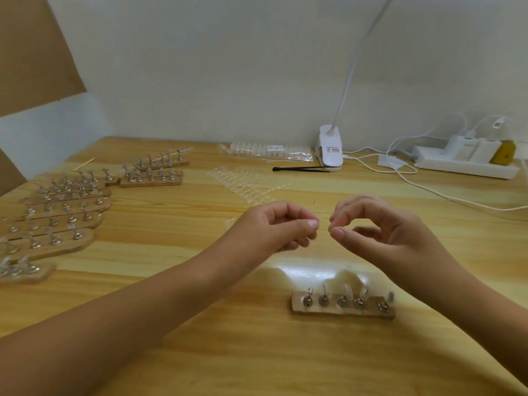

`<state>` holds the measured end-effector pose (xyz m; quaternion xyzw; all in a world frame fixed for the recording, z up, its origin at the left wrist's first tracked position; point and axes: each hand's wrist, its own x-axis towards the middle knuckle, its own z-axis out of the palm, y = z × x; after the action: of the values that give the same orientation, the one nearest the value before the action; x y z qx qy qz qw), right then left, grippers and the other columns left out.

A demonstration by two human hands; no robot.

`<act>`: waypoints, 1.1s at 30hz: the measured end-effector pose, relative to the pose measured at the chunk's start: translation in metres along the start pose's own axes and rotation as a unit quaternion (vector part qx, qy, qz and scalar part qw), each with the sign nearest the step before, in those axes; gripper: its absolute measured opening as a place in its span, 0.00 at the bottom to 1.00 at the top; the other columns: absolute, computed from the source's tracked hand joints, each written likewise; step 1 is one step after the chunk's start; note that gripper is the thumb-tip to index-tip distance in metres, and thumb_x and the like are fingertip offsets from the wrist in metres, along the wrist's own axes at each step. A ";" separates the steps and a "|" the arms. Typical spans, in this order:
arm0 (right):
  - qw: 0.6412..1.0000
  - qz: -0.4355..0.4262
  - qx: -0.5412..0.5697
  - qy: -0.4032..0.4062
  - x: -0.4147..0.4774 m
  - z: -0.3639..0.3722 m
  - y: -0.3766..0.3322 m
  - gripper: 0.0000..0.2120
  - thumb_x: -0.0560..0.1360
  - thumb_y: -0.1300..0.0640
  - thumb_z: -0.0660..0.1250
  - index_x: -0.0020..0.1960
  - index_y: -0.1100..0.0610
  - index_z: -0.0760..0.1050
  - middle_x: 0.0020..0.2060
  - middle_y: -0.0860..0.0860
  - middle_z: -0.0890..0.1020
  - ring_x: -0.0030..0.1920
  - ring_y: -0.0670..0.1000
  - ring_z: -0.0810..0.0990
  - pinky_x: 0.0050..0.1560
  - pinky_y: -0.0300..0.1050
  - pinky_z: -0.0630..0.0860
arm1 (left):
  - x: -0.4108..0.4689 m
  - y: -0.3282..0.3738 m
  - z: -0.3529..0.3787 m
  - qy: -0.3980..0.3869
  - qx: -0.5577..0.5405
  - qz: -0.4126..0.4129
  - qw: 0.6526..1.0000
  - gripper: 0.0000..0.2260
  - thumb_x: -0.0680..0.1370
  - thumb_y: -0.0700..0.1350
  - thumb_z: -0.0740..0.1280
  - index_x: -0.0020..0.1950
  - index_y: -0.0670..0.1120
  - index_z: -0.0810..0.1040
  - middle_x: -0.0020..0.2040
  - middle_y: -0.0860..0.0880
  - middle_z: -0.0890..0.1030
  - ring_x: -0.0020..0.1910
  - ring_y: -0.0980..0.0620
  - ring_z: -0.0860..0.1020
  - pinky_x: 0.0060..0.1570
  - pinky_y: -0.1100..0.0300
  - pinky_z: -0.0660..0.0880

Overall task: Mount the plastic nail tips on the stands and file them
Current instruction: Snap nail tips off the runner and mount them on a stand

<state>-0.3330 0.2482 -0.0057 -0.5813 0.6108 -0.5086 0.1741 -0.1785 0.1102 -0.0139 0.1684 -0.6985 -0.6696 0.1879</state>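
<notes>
Clear plastic tips (347,291) stand on a wooden stand (343,309) near and right of centre on the table (200,352). The stand has five metal holders in a row, and the leftmost looks bare. Just beyond it, above the table, the left hand (281,227) and right hand (371,224) meet fingertip to fingertip. Both have curled fingers, with thumb and forefinger pinched on a faint clear sliver (323,225) between them. It is too blurred to say whether it is a tip. Past the hands, loose tip strips (245,184) lie flat on the wood. Many more stands (57,212), most carrying tips, are laid in rows at the far left, with a thin wooden stick (83,164) beyond them. Along the far edge, from left to right, are a clear bag (265,151), a black brush (300,168), a white clip lamp (330,150) and a power strip (463,164) with white cables.
</notes>
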 end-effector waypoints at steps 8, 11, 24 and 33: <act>0.939 -0.029 -0.320 -0.125 0.006 -0.039 0.029 0.06 0.71 0.44 0.69 0.48 0.40 0.80 0.58 0.37 0.73 0.63 0.41 0.64 0.59 0.35 0.64 | 0.009 -0.008 -0.014 0.083 0.009 0.030 0.996 0.02 0.78 0.44 0.68 0.49 0.49 0.81 0.39 0.56 0.82 0.38 0.61 0.77 0.45 0.65 0.76; 0.914 -0.019 -0.335 -0.229 0.003 -0.045 0.033 0.09 0.71 0.40 0.68 0.50 0.37 0.80 0.62 0.32 0.68 0.68 0.36 0.56 0.59 0.28 0.60 | 0.009 -0.015 -0.009 0.068 0.017 0.033 0.997 0.02 0.78 0.43 0.68 0.48 0.48 0.81 0.38 0.56 0.82 0.38 0.61 0.77 0.43 0.68 0.75; 0.932 -0.007 -0.267 -0.243 0.001 -0.051 0.044 0.09 0.70 0.39 0.69 0.47 0.41 0.81 0.64 0.33 0.70 0.71 0.39 0.59 0.63 0.47 0.71 | 0.007 -0.030 0.000 0.012 0.055 0.039 0.998 0.04 0.78 0.43 0.70 0.47 0.51 0.82 0.39 0.55 0.83 0.40 0.60 0.79 0.43 0.69 0.74; 0.993 -0.036 -0.096 -0.060 0.009 -0.026 0.025 0.08 0.73 0.51 0.68 0.45 0.55 0.80 0.40 0.47 0.81 0.42 0.47 0.80 0.45 0.38 0.76 | 0.006 -0.026 0.002 0.005 0.060 0.047 0.997 0.07 0.80 0.47 0.67 0.46 0.52 0.84 0.40 0.54 0.83 0.40 0.60 0.79 0.43 0.69 0.74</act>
<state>-0.3698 0.2465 -0.0115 -0.6462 0.6241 -0.4179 0.1350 -0.1848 0.1082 -0.0395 0.1501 -0.7433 -0.6165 0.2122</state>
